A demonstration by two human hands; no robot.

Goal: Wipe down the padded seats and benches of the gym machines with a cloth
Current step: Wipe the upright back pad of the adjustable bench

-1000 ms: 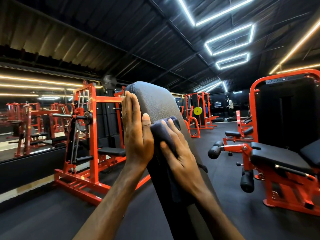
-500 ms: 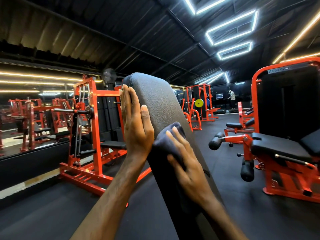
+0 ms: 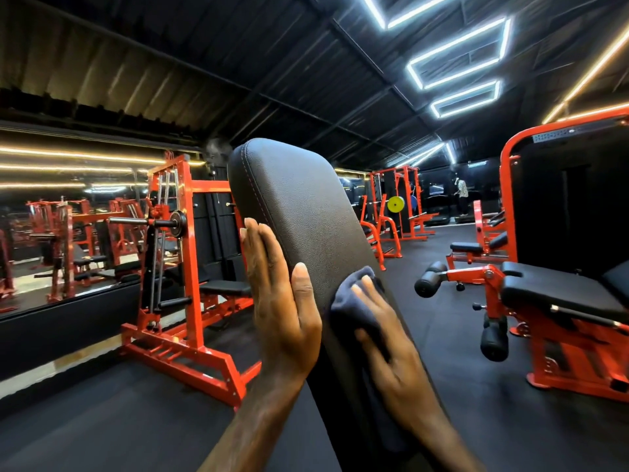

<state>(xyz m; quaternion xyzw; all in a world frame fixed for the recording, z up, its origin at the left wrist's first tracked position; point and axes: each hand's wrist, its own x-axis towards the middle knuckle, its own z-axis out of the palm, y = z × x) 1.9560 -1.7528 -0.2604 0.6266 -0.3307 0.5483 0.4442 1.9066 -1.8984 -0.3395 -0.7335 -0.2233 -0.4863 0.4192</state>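
Observation:
A tall black padded backrest (image 3: 292, 206) rises steeply in front of me. My left hand (image 3: 279, 301) lies flat with straight fingers against the pad's left edge. My right hand (image 3: 384, 338) presses a dark blue-grey cloth (image 3: 354, 301) onto the pad's front face, fingers spread over it. The cloth hangs down the pad below my hand. The lower part of the pad is hidden behind my arms.
A red plate-loaded machine (image 3: 183, 267) with a black seat stands to the left before a mirror wall. A red leg machine (image 3: 561, 294) with black seat and roller pads is on the right. Further racks and a person (image 3: 461, 194) stand far back. Black rubber floor (image 3: 102, 420) lies all round.
Both hands have slid down the backrest from near its top to its middle. The cloth has moved down and to the right with my right hand.

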